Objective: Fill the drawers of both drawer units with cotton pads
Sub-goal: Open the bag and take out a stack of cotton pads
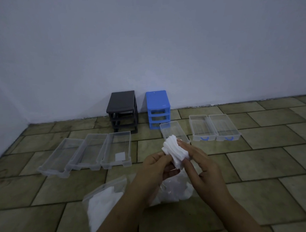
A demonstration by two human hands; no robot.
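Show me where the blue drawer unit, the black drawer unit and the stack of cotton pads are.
blue drawer unit (157, 99): head view, top panel.
black drawer unit (121, 101): head view, top panel.
stack of cotton pads (175, 151): head view, middle of stack.

Tiled floor, greenish-brown, bounded by a pale wall. Two empty drawer frames are set against the wall: dark grey unit beside blue unit. Three clear drawers are laid side by side before the grey unit; one pad is seen in the rightmost. Three blue-handled drawers are placed near the blue unit. A plastic bag of pads is laid nearest.
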